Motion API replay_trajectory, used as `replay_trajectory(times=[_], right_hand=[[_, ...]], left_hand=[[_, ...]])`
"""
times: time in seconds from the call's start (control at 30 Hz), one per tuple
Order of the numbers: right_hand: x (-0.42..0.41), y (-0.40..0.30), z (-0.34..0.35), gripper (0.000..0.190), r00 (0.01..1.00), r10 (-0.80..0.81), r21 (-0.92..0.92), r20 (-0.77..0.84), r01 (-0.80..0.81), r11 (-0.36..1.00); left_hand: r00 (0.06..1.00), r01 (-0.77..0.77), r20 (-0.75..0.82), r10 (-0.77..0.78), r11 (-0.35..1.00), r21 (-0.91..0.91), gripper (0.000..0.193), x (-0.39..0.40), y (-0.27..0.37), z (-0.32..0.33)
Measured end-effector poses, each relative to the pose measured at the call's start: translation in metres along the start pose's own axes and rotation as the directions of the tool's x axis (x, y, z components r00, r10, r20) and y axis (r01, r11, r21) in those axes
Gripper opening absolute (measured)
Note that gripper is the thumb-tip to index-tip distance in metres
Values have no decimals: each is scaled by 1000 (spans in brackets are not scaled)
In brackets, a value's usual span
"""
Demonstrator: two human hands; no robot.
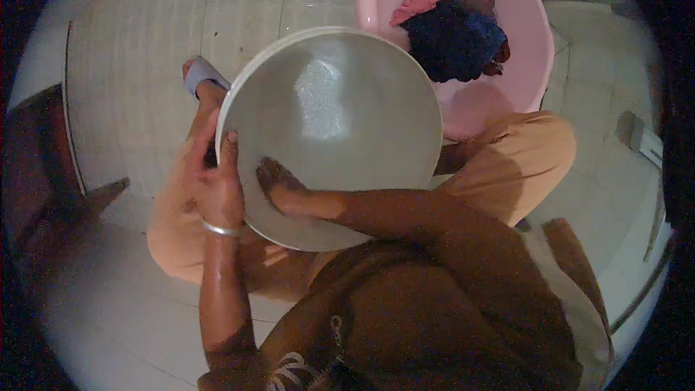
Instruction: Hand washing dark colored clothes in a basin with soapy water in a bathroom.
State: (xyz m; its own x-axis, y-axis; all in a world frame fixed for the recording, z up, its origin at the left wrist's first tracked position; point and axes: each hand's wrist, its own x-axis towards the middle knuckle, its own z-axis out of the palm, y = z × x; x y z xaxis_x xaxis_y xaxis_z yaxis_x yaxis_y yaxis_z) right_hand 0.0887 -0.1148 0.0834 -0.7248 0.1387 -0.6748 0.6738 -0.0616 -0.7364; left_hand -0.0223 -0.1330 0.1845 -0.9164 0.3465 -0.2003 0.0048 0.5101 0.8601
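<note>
A large round white basin is tilted above my lap, its inside facing up with a bright glare on it. My left hand, wearing a silver bangle, grips the basin's left rim with the thumb inside. Across the front of the basin reaches my right arm, and my right hand lies against the inner surface near the left side; its fingers are blurred, so whether it holds anything cannot be told. Beyond the basin, a pink plastic tub contains a heap of dark wet-looking clothes and a pink cloth.
My bent legs in peach trousers flank the basin, and a foot in a light slipper rests on the tiled floor. At the right lies a brush-like object. A dark reddish area is at the left edge.
</note>
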Motion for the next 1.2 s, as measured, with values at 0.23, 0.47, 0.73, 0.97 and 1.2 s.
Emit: replay_trajectory(times=[0.23, 0.47, 0.73, 0.97, 1.2], right_hand=[[-59, 35, -226, 38, 992, -4, -917, 128, 120, 380], [-55, 62, -95, 47, 905, 71, -581, 420, 208, 787], [-97, 25, -179, 34, 736, 292, -779, 611, 494, 386], [-58, -1, -129, 31, 827, 1, -582, 562, 395, 711], [-65, -93, -285, 17, 687, -479, -260, -547, 404, 877]], left_hand=[[1000, 11, 12, -9, 991, -133, 29, 19, -6, 10], [996, 87, 37, -81, 965, -247, 33, 35, -2, 29], [996, 1, 83, 13, 986, -165, 31, 13, -20, 65], [995, 94, 43, -87, 969, -229, 28, 34, -36, 41], [936, 285, -29, -352, 802, -525, 35, 70, -52, -23]])
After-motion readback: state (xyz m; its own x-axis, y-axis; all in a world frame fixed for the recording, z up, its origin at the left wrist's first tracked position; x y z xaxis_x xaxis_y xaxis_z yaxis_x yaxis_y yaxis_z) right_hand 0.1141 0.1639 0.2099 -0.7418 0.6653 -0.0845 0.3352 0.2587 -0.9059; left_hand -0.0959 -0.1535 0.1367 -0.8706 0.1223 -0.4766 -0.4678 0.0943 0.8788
